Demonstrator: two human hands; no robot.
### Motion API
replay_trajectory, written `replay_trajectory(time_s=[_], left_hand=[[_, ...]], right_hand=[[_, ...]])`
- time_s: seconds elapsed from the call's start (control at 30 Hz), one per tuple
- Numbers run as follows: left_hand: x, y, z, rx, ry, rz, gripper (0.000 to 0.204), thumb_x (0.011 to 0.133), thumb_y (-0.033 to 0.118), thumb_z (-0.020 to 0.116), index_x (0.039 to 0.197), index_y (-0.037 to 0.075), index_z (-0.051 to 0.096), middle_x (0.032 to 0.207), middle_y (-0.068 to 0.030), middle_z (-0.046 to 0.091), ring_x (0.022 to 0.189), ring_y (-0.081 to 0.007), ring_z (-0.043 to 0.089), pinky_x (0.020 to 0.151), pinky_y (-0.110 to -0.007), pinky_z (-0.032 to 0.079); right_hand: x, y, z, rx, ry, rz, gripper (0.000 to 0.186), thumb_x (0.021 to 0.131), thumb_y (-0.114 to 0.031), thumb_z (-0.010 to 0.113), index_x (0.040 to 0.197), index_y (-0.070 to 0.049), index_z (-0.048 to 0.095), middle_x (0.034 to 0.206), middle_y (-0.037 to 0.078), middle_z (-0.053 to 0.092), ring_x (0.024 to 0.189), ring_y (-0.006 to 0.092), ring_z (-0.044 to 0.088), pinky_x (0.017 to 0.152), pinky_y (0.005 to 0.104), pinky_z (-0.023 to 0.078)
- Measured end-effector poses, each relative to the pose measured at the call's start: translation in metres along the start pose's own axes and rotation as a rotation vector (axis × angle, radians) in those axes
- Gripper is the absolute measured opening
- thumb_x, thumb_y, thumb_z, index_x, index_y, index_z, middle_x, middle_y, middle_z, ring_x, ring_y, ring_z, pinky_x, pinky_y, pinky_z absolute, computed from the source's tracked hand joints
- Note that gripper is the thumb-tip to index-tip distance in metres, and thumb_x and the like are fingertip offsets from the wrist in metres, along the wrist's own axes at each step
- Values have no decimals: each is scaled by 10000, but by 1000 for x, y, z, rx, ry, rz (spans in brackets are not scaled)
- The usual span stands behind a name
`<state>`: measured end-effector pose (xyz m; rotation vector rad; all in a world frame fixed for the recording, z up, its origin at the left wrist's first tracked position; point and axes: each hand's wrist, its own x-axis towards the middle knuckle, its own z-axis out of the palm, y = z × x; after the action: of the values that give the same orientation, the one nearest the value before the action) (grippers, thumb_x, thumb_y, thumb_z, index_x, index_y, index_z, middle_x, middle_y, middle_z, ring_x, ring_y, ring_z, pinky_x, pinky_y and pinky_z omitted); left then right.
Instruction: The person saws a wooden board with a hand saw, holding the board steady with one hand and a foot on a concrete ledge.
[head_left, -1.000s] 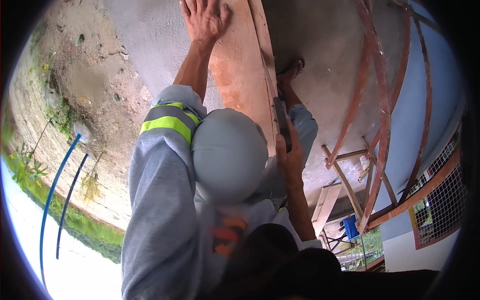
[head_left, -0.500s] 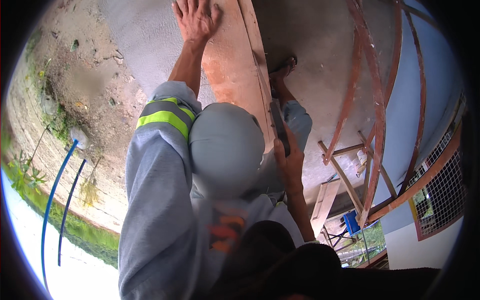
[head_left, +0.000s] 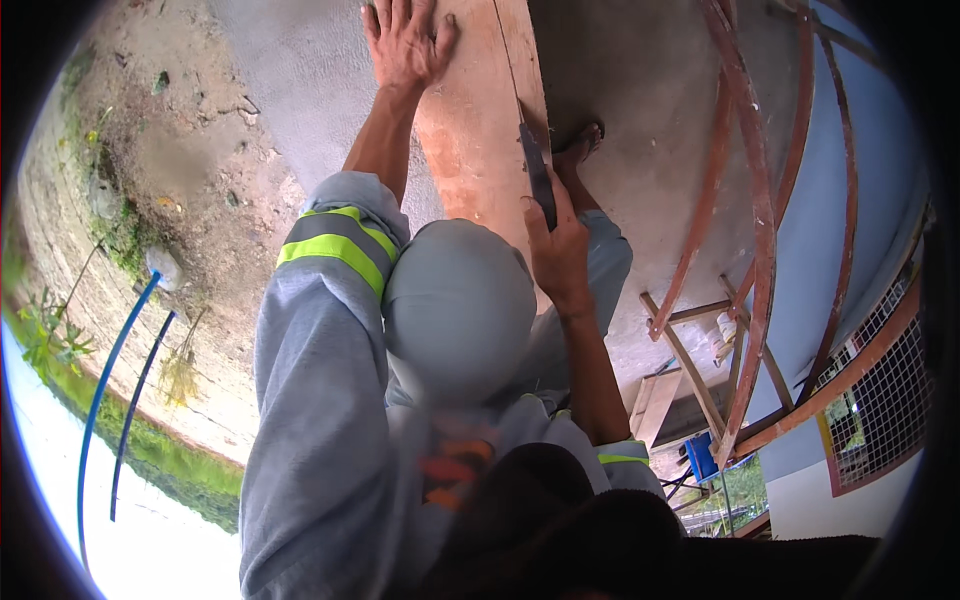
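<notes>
My left hand (head_left: 405,50) lies palm down on a long wooden board (head_left: 465,150), its fingers spread. A dark saw (head_left: 532,160) is in my right hand (head_left: 555,245), with its thin blade along a line near the board's right edge. My grey-clad knee (head_left: 460,310) is bent just below the board, between my forearms. My bare-toed foot (head_left: 583,142) shows to the right of the saw.
Red-brown timber frames (head_left: 760,230) stand at the right before a blue wall (head_left: 820,200) and a mesh window (head_left: 880,400). A blue container (head_left: 700,455) sits behind them. Concrete (head_left: 270,80) and dirt lie left, with two upright pipes (head_left: 120,370).
My right hand and the saw have moved up the board, away from my body. My left hand stays spread on the board with little movement.
</notes>
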<state>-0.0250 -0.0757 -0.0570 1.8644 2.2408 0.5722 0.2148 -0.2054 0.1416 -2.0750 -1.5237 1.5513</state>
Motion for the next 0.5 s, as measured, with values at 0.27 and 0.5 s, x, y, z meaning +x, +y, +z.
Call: replay_trajectory(time_s=[0.27, 0.5], left_hand=[[3, 14, -6, -3, -70, -61, 682, 1004, 436, 486, 1619, 183, 329, 1701, -204, 177, 1575, -415, 121, 1260, -581, 84], [-3, -6, 8, -33, 108, 57, 651, 1038, 507, 374, 1629, 243, 300, 1698, -135, 227, 1575, -382, 141, 1275, -571, 62]], right_hand=[[-94, 30, -57, 20, -69, 188, 637, 982, -326, 618, 1528, -53, 436, 1345, 264, 619, 1210, 385, 647, 1000, 431, 508], [-163, -21, -83, 75, -139, 399, 638, 981, -356, 608, 1523, -57, 453, 1316, 252, 655, 1188, 372, 670, 969, 442, 526]])
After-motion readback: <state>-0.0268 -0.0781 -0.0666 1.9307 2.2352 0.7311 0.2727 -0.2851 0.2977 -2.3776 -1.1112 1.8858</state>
